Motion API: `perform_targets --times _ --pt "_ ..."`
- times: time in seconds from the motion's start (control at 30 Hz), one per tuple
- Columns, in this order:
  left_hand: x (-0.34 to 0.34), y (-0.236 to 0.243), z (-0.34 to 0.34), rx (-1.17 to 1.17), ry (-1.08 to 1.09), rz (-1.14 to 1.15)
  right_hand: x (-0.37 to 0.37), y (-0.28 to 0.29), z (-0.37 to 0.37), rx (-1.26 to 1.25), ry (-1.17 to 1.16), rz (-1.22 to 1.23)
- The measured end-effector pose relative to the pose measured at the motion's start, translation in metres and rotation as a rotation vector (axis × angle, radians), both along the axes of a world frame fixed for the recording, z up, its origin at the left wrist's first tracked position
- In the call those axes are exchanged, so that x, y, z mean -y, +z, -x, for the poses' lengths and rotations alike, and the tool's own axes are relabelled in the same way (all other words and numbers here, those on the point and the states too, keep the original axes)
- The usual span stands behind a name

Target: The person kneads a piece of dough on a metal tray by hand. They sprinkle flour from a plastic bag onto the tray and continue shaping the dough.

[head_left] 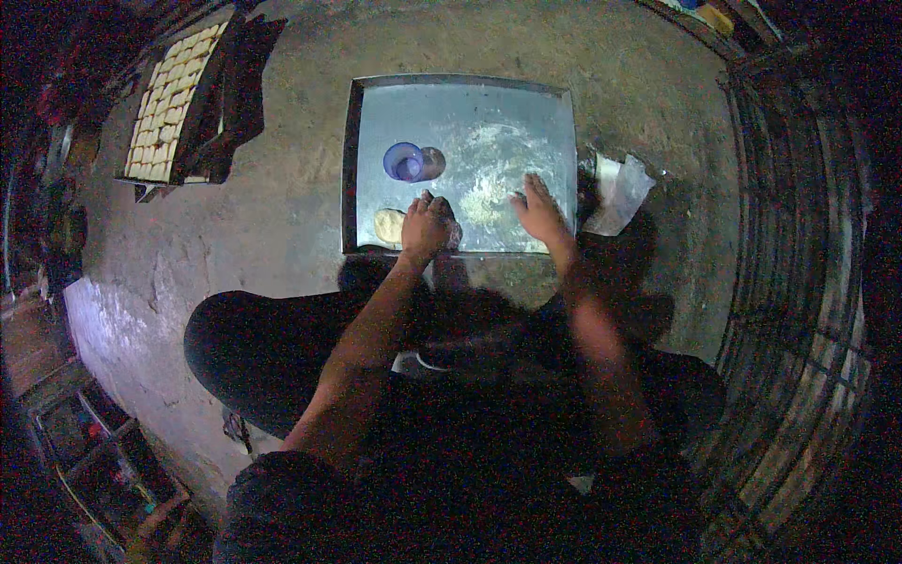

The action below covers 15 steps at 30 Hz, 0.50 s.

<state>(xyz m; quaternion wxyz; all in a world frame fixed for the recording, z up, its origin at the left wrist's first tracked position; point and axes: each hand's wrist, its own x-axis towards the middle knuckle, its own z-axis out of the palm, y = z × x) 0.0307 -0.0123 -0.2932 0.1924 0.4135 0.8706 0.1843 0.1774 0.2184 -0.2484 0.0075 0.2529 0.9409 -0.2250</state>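
A shallow metal tray [470, 91] with a raised rim lies in front of my crossed legs. White flour [489, 199] is spread over its right half. My left hand [427, 228] rests near the tray's front edge, its fingers curled in; whatever may be under them is hidden. Just left of it sits a pale, flattened round of dough [388, 227]. Farther back stands a blue-purple cup [404, 162], casting a shadow to its right. My right hand [541, 209] is over the floury right side, fingers stretched out and thumb apart, holding nothing.
At the far left, a board with rows of pale, oblong dough pieces [174, 105] is propped up. Beside the tray's right rim lies a crumpled whitish plastic bag [620, 195]. Dark metal bars [799, 310] line the right side. A dark compartmented frame [99, 451] is at lower left.
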Motion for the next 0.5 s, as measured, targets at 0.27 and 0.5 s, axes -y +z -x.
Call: perform_targets --times 0.27,0.5 --pt "0.011 -0.005 0.013 0.075 -0.094 0.010 0.019 -0.006 0.051 0.025 0.016 0.088" --pt "-0.002 0.046 0.011 0.144 -0.086 0.105 0.025 0.006 0.020 0.014 0.567 0.050"
